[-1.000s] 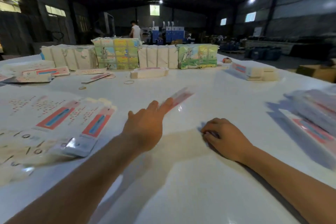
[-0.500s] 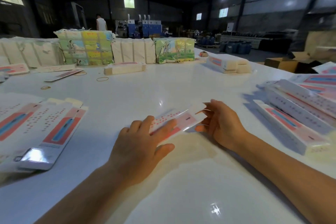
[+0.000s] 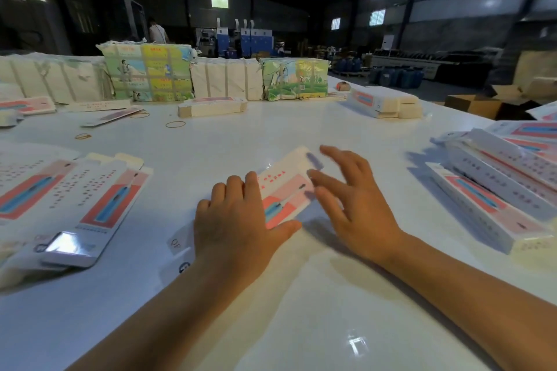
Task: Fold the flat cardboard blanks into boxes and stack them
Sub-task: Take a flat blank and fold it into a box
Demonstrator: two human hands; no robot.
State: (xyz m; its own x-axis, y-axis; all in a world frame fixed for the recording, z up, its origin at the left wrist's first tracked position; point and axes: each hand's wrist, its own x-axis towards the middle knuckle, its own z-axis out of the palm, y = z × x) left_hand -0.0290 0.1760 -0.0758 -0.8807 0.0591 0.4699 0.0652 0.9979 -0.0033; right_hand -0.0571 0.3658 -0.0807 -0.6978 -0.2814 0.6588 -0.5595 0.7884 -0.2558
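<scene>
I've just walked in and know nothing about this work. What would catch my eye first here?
Two bare hands in the middle of the white table: the left hand presses flat on a pink-and-white cardboard blank, the right hand spread beside it. Finished long boxes pile up at right, flat blanks at left.

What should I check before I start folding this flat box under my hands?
1. Left hand lies flat on the blank, pinning it: ok.
2. Right hand has a hold on the blank: not ok, fingers spread, blurred.
3. Blank lies flat on the table: ok.
4. Bare table around the blank for folding: ok.
5. Folded boxes wait at right for stacking: ok.
6. Blank's creases undamaged: cannot tell.
</scene>
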